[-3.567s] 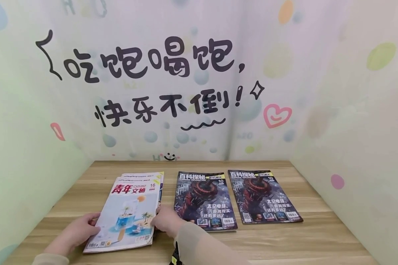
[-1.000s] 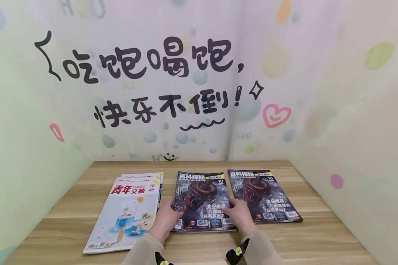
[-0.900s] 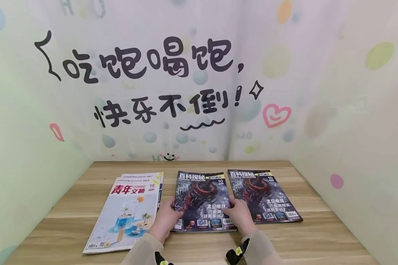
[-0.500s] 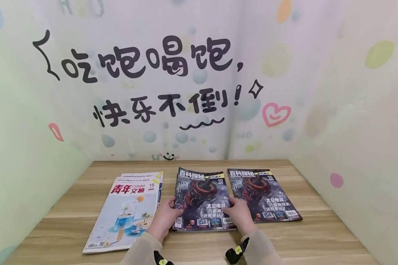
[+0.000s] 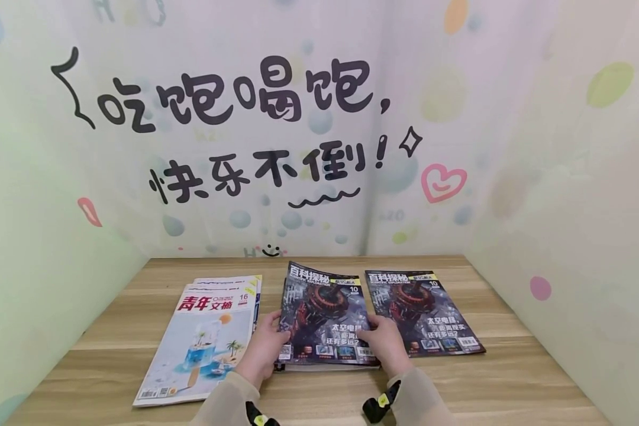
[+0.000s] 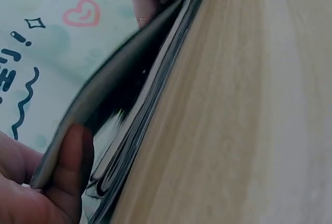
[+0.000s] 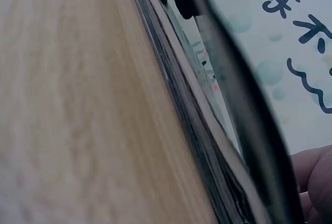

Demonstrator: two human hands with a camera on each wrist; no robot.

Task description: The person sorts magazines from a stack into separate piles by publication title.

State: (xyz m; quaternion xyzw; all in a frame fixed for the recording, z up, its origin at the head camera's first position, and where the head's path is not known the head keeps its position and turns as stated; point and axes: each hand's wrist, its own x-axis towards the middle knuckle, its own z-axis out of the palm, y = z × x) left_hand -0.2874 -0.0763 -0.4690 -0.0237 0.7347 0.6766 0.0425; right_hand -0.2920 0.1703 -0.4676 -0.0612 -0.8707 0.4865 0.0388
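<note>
Right wrist view crops the right hand holding the raised magazine.

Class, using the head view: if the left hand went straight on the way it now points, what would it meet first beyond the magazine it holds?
Beyond the held magazine, the left hand would probably meet the printed backdrop first; the way there looks free, though depth is hard to judge.

fabric backdrop: pale, black Chinese lettering, pink heart | left wall: pale green | right wall: off-white, spotted | tabletop: wood-grain | light: soft
</note>
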